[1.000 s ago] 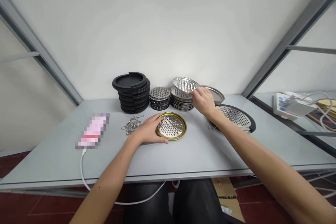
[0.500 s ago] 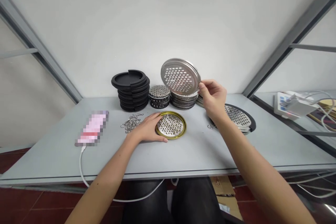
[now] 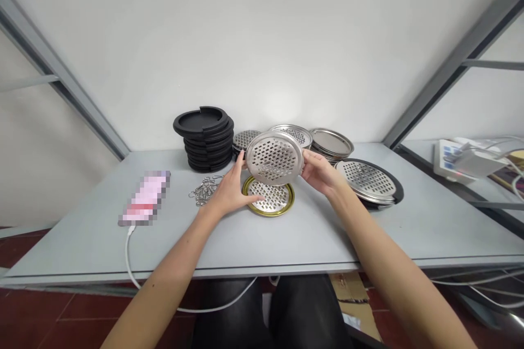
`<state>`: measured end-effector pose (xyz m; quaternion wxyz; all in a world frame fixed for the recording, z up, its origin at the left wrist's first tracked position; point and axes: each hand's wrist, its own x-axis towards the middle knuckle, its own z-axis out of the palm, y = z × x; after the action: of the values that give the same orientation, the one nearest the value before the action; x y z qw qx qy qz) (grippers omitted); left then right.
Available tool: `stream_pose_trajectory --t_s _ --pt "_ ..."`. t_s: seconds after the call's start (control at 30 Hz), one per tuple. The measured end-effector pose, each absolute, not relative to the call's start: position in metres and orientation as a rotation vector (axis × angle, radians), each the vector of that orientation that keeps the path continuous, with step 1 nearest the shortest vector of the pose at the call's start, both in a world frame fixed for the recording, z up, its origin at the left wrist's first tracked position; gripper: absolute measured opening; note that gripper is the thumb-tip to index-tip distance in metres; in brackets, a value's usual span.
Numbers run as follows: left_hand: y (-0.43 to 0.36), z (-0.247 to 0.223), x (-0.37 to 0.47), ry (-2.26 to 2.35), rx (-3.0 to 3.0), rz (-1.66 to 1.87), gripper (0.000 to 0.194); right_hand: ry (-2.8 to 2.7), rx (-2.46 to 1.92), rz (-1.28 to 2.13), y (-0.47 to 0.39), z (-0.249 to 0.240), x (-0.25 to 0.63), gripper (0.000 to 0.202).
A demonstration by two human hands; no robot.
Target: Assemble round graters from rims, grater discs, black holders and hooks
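The right hand (image 3: 321, 172) pinches the right edge of a silver grater disc (image 3: 275, 158), which hangs tilted just to the left of that hand. The left hand (image 3: 228, 188) is open, thumb and fingers spread, its fingertips at the disc's left edge; whether they touch it I cannot tell. Below the raised disc, just right of the left palm, a gold-rimmed grater disc (image 3: 270, 206) lies flat on the table (image 3: 262, 245). Just left of the left hand is a heap of metal clips (image 3: 203, 192), with a phone (image 3: 145, 199) farther left. Beyond the left hand stands a stack of black rings (image 3: 208, 147). Beyond the right hand are stacked metal plates (image 3: 332, 143); just right of its wrist lies a black-rimmed grater (image 3: 368, 180).
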<state>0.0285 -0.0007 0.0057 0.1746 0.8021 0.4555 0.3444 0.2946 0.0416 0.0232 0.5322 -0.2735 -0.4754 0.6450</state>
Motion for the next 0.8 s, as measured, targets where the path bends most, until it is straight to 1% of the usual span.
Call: stream_pose_trajectory --t_s 0.17,0.3,0.37,0.47,0.6,0.7,0.8 --pt "-0.001 0.007 0.030 1.320 2.333 1.153 0.116 -1.014 -0.637 1.656 0.042 0.015 0.288 0.026" --pt "-0.002 0.009 0.030 1.350 2.367 1.255 0.103 -0.974 -0.710 1.634 0.042 0.010 0.284 0.030" --pt "-0.002 0.009 0.029 1.320 2.406 1.303 0.100 -0.978 -0.760 1.541 0.042 0.009 0.284 0.035" --pt "-0.002 0.010 0.028 1.268 2.426 1.365 0.099 -1.089 -0.805 1.332 0.040 0.011 0.284 0.039" --pt "-0.003 0.015 0.027 1.272 2.386 1.421 0.094 -1.423 -0.914 0.932 0.036 0.012 0.283 0.040" --pt "-0.004 0.019 0.027 1.284 2.339 1.455 0.089 -1.696 -0.964 0.663 0.031 0.010 0.282 0.050" --pt "-0.005 0.022 0.026 1.279 2.268 1.513 0.083 -1.908 -0.907 0.586 0.027 0.007 0.283 0.072"
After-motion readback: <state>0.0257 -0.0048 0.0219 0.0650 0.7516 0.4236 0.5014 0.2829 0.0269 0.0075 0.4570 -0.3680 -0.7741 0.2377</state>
